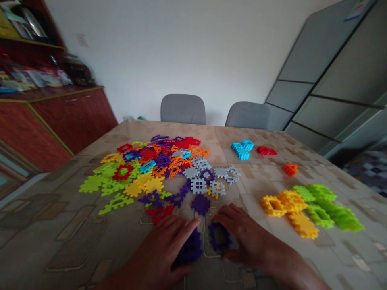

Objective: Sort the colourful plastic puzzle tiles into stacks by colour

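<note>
My left hand (165, 241) is closed around purple interlocking building pieces (192, 247) at the near edge of the view. The fingers hide part of them, so I cannot tell how many they are. Between the thumb and fingers of my right hand (246, 229) is a purple square frame piece (211, 237), low over or on the table. A solid purple piece (201, 204) lies just beyond both hands. Beside my left fingertips is a red piece (159, 213).
A mixed heap of coloured pieces (163, 161) spreads over the left and middle of the patterned table (75, 241). Sorted groups lie at right: blue (242, 150), red (266, 150), orange (290, 169), yellow (290, 201) and green (329, 207). Two grey chairs (183, 108) stand behind.
</note>
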{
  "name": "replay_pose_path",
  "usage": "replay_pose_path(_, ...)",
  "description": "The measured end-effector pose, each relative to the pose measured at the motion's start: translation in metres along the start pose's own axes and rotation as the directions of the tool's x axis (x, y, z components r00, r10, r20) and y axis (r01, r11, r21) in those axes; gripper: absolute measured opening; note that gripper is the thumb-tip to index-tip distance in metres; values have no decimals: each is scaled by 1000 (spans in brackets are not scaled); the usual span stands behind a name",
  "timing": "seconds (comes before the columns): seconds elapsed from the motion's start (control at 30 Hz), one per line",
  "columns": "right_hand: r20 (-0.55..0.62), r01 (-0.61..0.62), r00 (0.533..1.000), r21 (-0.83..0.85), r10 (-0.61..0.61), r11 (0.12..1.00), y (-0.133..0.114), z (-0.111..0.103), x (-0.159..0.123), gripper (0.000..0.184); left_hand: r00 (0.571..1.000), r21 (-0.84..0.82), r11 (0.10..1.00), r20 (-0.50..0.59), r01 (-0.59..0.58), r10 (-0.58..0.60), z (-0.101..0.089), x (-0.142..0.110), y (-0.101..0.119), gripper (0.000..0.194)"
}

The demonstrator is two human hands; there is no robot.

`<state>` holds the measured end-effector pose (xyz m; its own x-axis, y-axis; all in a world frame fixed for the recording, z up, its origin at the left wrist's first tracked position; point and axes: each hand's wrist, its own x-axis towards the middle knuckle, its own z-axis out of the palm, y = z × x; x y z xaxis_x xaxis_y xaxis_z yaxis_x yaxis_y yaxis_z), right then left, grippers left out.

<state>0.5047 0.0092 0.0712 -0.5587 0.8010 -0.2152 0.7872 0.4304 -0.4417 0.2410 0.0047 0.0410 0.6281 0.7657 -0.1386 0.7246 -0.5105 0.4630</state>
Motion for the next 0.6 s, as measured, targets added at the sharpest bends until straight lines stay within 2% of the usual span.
replay_pose_path(0.13, -42, 36, 999, 31, -35, 999, 3, 3, 0, 55, 991, -210, 975, -95, 70, -92, 3, -3, -11, 82)
replay_pose_path(0.27, -58, 64, 996, 60, -60, 996, 9, 0, 0, 53, 972, -514, 849, -115, 120, -207, -8, -4, -25, 73)
replay_pose_path(0.33, -68, 68, 996, 69, -63, 995, 10, -1, 1, 52, 967, -572, 811, -118, 120, -226, -13, -2, -29, 70)
replay_pose_path(0.4, -69, 62, 996, 75, -57, 995, 9, -3, 2, 49, 962, -545, 829, -140, 121, -233, -13, -1, -30, 70)
replay_pose_path(0.47, -68, 57, 996, 73, -52, 996, 8, -3, 2, 47, 967, -448, 886, -151, 119, -206, -7, -1, -26, 73)
replay_pose_path(0.6, -88, 74, 994, 50, -69, 996, 9, -1, 3, 48, 993, -171, 984, -103, 39, -57, 6, -1, -14, 78)
